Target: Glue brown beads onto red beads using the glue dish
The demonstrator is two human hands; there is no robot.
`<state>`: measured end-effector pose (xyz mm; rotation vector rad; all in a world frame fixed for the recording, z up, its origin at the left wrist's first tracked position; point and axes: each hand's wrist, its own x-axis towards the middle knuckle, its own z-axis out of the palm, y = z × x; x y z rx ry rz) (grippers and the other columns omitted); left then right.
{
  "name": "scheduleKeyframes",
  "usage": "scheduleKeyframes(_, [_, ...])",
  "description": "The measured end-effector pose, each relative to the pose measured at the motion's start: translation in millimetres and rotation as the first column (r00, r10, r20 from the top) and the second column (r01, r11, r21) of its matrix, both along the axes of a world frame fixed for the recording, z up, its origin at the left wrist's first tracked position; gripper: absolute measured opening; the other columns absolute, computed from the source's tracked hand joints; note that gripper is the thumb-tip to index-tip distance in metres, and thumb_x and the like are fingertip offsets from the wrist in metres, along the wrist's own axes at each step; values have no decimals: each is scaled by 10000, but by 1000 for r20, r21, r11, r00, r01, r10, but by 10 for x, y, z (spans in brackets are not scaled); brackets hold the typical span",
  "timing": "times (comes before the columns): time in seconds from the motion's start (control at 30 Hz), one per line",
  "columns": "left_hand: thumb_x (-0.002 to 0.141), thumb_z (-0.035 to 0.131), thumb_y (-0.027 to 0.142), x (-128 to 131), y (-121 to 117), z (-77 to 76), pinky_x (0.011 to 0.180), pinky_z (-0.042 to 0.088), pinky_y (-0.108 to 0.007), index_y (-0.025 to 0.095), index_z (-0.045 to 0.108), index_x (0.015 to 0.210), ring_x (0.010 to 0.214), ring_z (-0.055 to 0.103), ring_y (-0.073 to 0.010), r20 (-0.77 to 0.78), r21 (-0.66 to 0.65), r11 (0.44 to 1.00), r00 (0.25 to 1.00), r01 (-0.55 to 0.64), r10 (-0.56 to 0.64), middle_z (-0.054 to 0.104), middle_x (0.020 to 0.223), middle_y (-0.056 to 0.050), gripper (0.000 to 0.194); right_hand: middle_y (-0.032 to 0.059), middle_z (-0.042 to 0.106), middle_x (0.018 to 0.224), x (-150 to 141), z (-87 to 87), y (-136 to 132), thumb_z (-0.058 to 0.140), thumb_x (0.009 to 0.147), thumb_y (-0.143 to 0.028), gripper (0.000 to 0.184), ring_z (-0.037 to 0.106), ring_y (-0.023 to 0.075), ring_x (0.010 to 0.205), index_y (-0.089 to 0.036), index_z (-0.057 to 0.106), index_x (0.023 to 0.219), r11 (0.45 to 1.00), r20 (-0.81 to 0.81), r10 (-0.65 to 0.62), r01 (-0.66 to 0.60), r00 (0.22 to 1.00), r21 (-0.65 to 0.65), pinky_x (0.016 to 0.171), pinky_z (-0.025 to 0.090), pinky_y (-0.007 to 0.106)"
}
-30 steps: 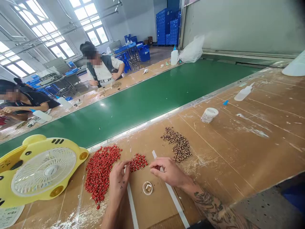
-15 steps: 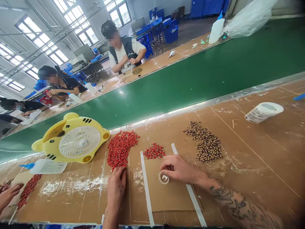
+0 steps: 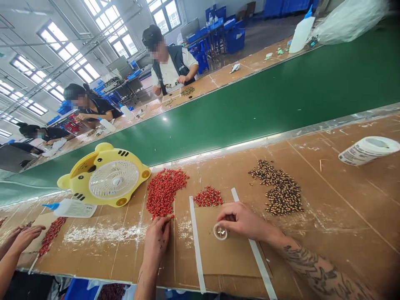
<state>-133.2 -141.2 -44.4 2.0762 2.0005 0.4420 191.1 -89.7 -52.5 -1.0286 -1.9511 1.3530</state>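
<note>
At the lower edge of the large pile of small red bead-like pieces (image 3: 165,189) is my left hand (image 3: 156,237). Its thumb and forefinger are closed on a red bead-like piece (image 3: 173,216). My right hand (image 3: 240,218) is curled, its thumb and forefinger pinched at the rim of a small round clear cup (image 3: 220,232). What those fingers hold, if anything, is hidden. The cup stands on a cardboard sheet (image 3: 228,260) between two white tape strips. A smaller heap of red pieces (image 3: 208,196) lies at the sheet's far edge.
Black-and-gold pieces (image 3: 283,191) are heaped right of the sheet. A yellow fan (image 3: 73,181), a glue bottle (image 3: 75,207) and a white tub (image 3: 359,152) rest on the cardboard-covered table. Beyond runs a green conveyor belt (image 3: 237,112). A co-worker's hands (image 3: 26,239) are at far left.
The view has shifted, so most things appear farther right. A red piece now shows at my left fingertips. My right hand stays by the cup, whose rim shows more fully.
</note>
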Motion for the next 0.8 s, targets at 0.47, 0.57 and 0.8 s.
scheduleKeyframes(0.47, [743, 751, 333, 438, -130, -63, 654, 573, -276, 164, 726, 942, 674, 701, -180, 821, -73, 932, 509, -356, 259, 752, 770, -48, 262, 50, 610, 746, 67, -85, -78, 538, 962, -276, 252, 532, 171, 715, -169, 695, 798, 849, 188, 81, -167, 979, 502, 643, 365, 285])
scheduleKeyframes(0.57, [711, 785, 289, 691, -127, -154, 643, 571, -265, 168, 750, 907, 634, 695, -163, 921, -165, 952, 307, -256, 242, 726, 723, -33, 233, 40, 585, 729, 72, -96, -76, 505, 970, -263, 272, 502, 167, 691, -167, 655, 764, 798, 241, 70, -199, 968, 569, 634, 345, 289])
scheduleKeyframes(0.8, [670, 817, 180, 1052, -107, -174, 692, 571, -264, 179, 779, 757, 730, 733, -187, 951, -290, 957, 102, -24, 290, 702, 858, -36, 95, 34, 563, 723, 86, -86, -85, 468, 986, -252, 287, 476, 163, 682, -167, 626, 762, 766, 252, 66, -211, 965, 607, 633, 331, 287])
